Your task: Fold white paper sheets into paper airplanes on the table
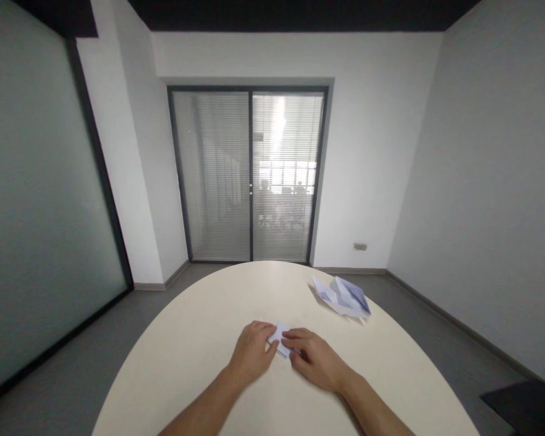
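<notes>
A small folded piece of white paper (pixel 280 340) lies on the pale round table between my two hands, its layers stacked at the lower edge. My left hand (pixel 254 348) grips the left side of it, fingers along the top and thumb at the lower left. From the right, my right hand (pixel 317 358) has its bent fingertips on the paper's right side, with the thumb tucked below near the lower corner. Fingers cover both side edges of the paper, so its full outline is hidden.
A larger creased sheet of white paper (pixel 343 298) rests near the table's far right edge. The curved tabletop (pixel 200 339) spans the foreground. Beyond are a glass door with blinds (pixel 249 175) and a frosted panel (pixel 40 200); a black object (pixel 527 406) sits at lower right.
</notes>
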`<state>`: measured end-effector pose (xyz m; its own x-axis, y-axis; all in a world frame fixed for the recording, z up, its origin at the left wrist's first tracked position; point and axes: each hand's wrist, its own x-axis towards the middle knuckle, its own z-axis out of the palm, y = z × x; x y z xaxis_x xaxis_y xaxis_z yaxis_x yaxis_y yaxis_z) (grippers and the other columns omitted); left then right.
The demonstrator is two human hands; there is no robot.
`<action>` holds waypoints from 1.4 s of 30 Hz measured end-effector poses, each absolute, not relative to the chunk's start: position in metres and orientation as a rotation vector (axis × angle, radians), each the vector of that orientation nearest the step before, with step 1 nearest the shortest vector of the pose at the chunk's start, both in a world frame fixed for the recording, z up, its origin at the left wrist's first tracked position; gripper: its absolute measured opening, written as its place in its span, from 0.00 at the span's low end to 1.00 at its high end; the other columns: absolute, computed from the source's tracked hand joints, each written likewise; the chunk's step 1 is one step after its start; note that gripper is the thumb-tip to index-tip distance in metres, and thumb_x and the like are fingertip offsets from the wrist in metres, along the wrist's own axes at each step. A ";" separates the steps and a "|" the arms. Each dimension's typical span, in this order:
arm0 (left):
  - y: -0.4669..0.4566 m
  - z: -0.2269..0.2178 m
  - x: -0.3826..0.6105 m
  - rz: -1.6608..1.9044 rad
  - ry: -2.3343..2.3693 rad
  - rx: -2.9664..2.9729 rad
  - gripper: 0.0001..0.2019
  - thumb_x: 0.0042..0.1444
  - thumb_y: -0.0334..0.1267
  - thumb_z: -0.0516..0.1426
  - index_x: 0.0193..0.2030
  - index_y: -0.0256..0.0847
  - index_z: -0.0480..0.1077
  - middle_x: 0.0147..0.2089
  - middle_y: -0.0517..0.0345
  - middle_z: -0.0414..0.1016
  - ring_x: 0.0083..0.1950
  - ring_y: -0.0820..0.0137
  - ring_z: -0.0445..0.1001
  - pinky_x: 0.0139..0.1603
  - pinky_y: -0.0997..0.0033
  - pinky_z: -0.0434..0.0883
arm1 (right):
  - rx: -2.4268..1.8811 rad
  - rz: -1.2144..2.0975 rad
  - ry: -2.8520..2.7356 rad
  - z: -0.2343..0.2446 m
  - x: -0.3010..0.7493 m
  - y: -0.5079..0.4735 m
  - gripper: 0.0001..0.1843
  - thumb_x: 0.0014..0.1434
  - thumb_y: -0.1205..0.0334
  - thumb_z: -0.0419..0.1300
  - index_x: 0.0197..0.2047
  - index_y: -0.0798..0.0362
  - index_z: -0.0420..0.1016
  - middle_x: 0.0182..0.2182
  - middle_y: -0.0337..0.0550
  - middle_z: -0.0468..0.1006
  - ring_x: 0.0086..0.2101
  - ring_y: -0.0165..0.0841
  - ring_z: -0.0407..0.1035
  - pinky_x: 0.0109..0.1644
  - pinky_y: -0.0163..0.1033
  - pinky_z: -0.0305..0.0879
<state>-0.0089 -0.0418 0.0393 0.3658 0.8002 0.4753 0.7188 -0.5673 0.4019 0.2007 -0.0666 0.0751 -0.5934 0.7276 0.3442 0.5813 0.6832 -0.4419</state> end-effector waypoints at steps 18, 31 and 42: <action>-0.046 0.044 -0.008 0.813 1.212 2.566 0.16 0.61 0.34 0.56 0.54 0.44 0.74 0.60 0.52 0.74 0.61 0.61 0.70 0.66 0.51 0.60 | -1.110 0.354 -2.341 0.062 0.209 -0.060 0.23 0.63 0.57 0.56 0.60 0.51 0.72 0.60 0.51 0.72 0.59 0.43 0.65 0.65 0.52 0.59; -0.048 0.048 -0.007 0.876 1.053 2.584 0.07 0.59 0.33 0.57 0.41 0.43 0.76 0.46 0.55 0.79 0.50 0.64 0.74 0.56 0.61 0.67 | -1.130 0.387 -2.397 0.068 0.211 -0.059 0.24 0.58 0.54 0.61 0.56 0.53 0.75 0.59 0.51 0.73 0.63 0.48 0.60 0.68 0.55 0.55; -0.050 0.049 -0.008 0.653 1.144 2.630 0.25 0.58 0.41 0.58 0.63 0.44 0.66 0.67 0.51 0.65 0.67 0.54 0.62 0.69 0.45 0.54 | -1.080 0.358 -2.462 0.064 0.212 -0.054 0.34 0.59 0.46 0.60 0.65 0.52 0.67 0.63 0.51 0.68 0.64 0.50 0.57 0.69 0.57 0.52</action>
<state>-0.0081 -0.0500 0.0490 0.6028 0.7329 0.3154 0.6445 -0.6803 0.3491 0.2123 -0.0538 0.0645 -0.6065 0.7451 0.2774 0.6353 0.6640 -0.3943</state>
